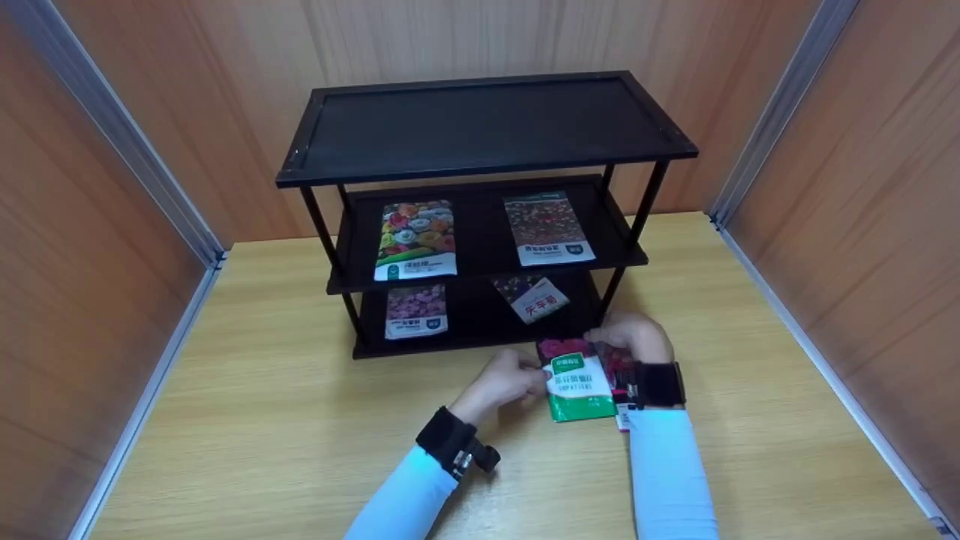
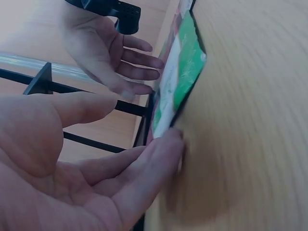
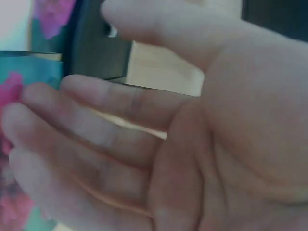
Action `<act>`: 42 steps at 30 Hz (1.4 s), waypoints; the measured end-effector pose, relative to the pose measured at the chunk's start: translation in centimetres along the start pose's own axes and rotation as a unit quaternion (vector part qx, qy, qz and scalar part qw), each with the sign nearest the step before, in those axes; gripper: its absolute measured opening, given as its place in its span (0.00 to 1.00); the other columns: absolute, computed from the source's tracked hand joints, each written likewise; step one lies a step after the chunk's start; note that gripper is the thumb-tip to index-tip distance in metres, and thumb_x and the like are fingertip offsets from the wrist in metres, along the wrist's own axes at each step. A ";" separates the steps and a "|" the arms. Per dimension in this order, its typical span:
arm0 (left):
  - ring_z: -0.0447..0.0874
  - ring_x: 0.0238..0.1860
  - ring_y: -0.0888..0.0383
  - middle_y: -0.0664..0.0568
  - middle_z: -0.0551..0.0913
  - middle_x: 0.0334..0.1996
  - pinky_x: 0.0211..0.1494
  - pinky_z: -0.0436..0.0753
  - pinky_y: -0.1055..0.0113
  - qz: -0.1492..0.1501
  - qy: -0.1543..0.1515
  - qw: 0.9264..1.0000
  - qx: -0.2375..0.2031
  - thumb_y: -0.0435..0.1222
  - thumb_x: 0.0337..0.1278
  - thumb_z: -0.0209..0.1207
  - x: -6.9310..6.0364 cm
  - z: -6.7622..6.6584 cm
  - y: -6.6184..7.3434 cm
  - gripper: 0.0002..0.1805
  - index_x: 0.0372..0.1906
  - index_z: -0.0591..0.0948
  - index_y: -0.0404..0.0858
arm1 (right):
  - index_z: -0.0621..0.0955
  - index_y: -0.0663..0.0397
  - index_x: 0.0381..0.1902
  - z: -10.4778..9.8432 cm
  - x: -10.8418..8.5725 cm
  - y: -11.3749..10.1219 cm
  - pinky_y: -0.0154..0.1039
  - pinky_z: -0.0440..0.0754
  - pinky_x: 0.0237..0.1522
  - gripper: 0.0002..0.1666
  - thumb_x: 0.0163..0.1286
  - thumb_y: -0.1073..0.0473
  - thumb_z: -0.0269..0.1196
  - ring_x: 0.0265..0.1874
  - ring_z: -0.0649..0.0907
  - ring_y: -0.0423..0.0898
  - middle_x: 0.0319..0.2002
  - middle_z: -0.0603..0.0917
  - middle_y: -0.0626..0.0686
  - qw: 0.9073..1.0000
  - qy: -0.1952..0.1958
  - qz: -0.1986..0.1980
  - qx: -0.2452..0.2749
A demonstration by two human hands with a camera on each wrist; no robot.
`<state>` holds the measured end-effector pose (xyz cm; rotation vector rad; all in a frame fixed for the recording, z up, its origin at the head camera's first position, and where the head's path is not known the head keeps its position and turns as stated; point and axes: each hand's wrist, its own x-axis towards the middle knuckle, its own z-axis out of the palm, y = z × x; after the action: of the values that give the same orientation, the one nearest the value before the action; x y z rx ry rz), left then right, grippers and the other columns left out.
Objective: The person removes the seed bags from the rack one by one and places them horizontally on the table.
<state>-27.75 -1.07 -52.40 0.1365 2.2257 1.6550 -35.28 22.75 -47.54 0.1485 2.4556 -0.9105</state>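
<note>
A green and white seed packet [image 1: 581, 384] with a magenta flower picture lies on the table in front of the rack. It overlaps a second packet with red flowers [image 1: 615, 360], partly hidden by my right wrist. At the green packet's left edge, the fingertips of my left hand [image 1: 504, 381] touch it or nearly so. The left wrist view shows that thumb [image 2: 91, 107] raised away from the packet. My right hand [image 1: 636, 335] hovers over the red-flowered packet by the rack's front right corner. Its fingers [image 3: 106, 144] are loosely bent, gripping nothing.
A black three-tier rack [image 1: 487, 127] stands behind the hands. Its middle shelf bears a colourful flower packet [image 1: 416, 240] and a reddish one [image 1: 549, 229]. On the bottom shelf lie a purple-flowered packet [image 1: 416, 311] and a tilted packet [image 1: 536, 300]. Wooden walls enclose the table.
</note>
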 end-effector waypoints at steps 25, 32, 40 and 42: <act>0.46 0.82 0.49 0.50 0.59 0.80 0.81 0.49 0.45 0.187 0.133 0.925 0.302 0.67 0.72 0.43 -8.4 -6.5 10.9 0.42 0.80 0.63 0.48 | 0.69 0.49 0.76 -2.4 -12.9 -6.2 0.65 0.65 0.71 0.38 0.78 0.36 0.57 0.73 0.68 0.60 0.75 0.69 0.59 0.951 0.097 -0.282 -0.086; 0.41 0.82 0.47 0.47 0.56 0.81 0.82 0.44 0.49 0.196 0.139 0.919 0.312 0.69 0.74 0.28 -3.6 -8.2 13.3 0.44 0.81 0.60 0.45 | 0.67 0.59 0.77 -4.7 -8.0 -9.4 0.63 0.52 0.77 0.38 0.81 0.41 0.54 0.78 0.55 0.65 0.77 0.61 0.66 0.912 0.178 -0.343 -0.137; 0.39 0.83 0.48 0.47 0.51 0.82 0.82 0.45 0.54 0.143 0.104 0.962 0.209 0.71 0.71 0.28 1.8 -8.2 14.7 0.49 0.83 0.53 0.43 | 0.55 0.63 0.81 -6.5 -2.7 -11.5 0.60 0.56 0.76 0.44 0.83 0.38 0.45 0.78 0.57 0.63 0.79 0.55 0.67 0.941 0.139 -0.279 -0.130; 0.41 0.83 0.50 0.48 0.50 0.83 0.82 0.46 0.53 0.133 0.093 0.969 0.185 0.71 0.72 0.29 2.7 -8.1 14.6 0.48 0.83 0.51 0.44 | 0.52 0.65 0.81 -6.6 -2.0 -11.8 0.59 0.58 0.76 0.45 0.83 0.39 0.45 0.76 0.60 0.64 0.78 0.56 0.68 0.949 0.121 -0.265 -0.124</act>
<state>-35.02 -3.14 -37.23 0.4052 2.7465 1.4040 -39.58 18.03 -35.46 -0.5452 2.8763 -0.8134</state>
